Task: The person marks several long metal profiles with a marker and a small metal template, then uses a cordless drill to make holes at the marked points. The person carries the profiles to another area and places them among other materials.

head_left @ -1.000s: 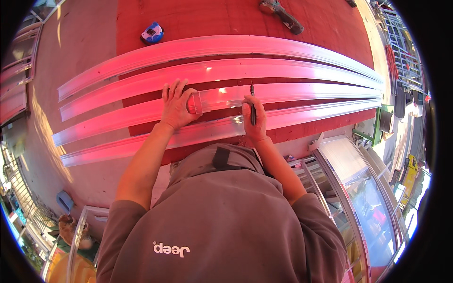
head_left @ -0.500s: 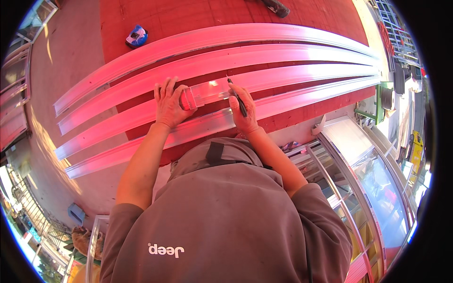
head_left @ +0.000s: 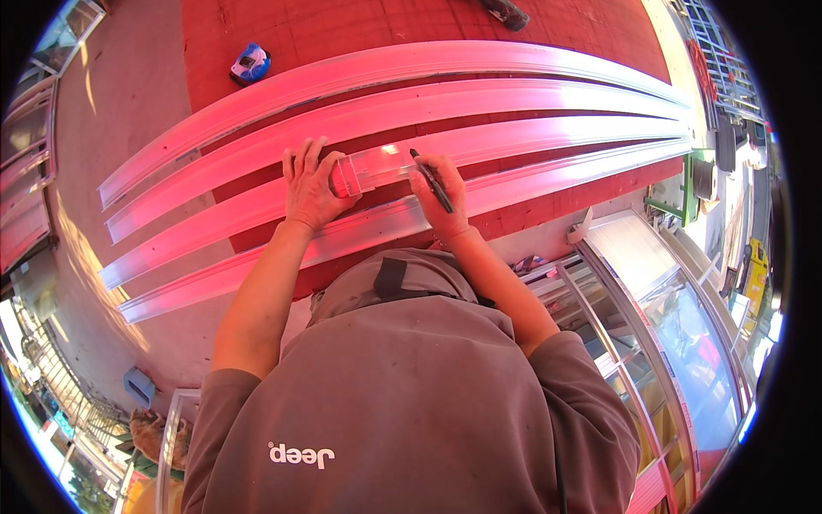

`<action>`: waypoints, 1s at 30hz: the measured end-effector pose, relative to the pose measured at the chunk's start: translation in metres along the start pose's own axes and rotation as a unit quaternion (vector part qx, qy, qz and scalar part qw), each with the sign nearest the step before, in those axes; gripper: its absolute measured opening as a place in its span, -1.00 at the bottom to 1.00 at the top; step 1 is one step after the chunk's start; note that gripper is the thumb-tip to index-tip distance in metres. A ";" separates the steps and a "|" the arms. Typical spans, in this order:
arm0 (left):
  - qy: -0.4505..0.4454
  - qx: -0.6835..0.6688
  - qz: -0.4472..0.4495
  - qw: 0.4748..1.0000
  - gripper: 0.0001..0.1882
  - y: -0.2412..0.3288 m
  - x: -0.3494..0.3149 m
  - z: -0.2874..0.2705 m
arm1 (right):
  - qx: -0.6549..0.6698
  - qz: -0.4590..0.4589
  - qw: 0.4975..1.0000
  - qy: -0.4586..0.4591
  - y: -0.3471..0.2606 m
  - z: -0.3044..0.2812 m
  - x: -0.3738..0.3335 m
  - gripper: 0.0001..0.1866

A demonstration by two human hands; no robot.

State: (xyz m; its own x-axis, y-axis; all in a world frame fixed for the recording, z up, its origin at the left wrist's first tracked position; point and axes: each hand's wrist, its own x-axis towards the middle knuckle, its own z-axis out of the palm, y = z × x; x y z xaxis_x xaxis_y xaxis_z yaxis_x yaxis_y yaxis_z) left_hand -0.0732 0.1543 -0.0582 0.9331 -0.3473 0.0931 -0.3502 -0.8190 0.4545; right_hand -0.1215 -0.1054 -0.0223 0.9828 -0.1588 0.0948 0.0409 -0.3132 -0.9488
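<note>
Four long, shiny aluminium profiles lie side by side, bathed in pinkish light. Across the third profile (head_left: 497,141) from the far side rests a short, shiny profile piece (head_left: 366,170). My left hand (head_left: 312,186) grips its left end between thumb and forefinger, while the other fingers spread over the long profile. Held in my right hand (head_left: 445,201), a black marker (head_left: 434,182) slants with its upper end by the piece's right end; whether it touches the metal I cannot tell. The nearest profile (head_left: 368,230) passes below both hands.
A blue and white tape measure (head_left: 250,64) lies on the red surface (head_left: 360,21) beyond the profiles. A dark cylindrical object (head_left: 507,14) is at the far edge. Framed glass panels (head_left: 676,308) stand close on my right. A green metal stand (head_left: 685,193) is by the profiles' right ends.
My left hand has shifted slightly right. The marker in my right hand has tilted a little and its upper end sits slightly lower. The long profiles have stayed put.
</note>
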 end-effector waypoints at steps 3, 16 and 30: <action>-0.002 -0.004 0.000 1.000 -0.17 0.001 0.002 -0.002 | 0.069 0.067 0.995 -0.015 0.011 0.008 0.009 -0.74; -0.001 -0.018 0.003 1.000 -0.15 0.001 0.001 -0.004 | -0.003 0.065 0.988 -0.138 0.015 0.038 0.064 -0.78; -0.016 -0.018 -0.011 1.000 -0.17 0.002 0.001 -0.006 | -0.035 0.018 0.991 -0.131 0.016 0.042 0.061 -0.78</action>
State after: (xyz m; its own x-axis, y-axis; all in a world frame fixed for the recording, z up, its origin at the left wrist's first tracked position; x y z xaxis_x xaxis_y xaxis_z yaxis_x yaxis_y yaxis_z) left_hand -0.0722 0.1552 -0.0525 0.9369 -0.3453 0.0544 -0.3267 -0.8095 0.4878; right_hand -0.0529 -0.0811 -0.0444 0.9968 0.0743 -0.0297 0.0006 -0.3779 -0.9258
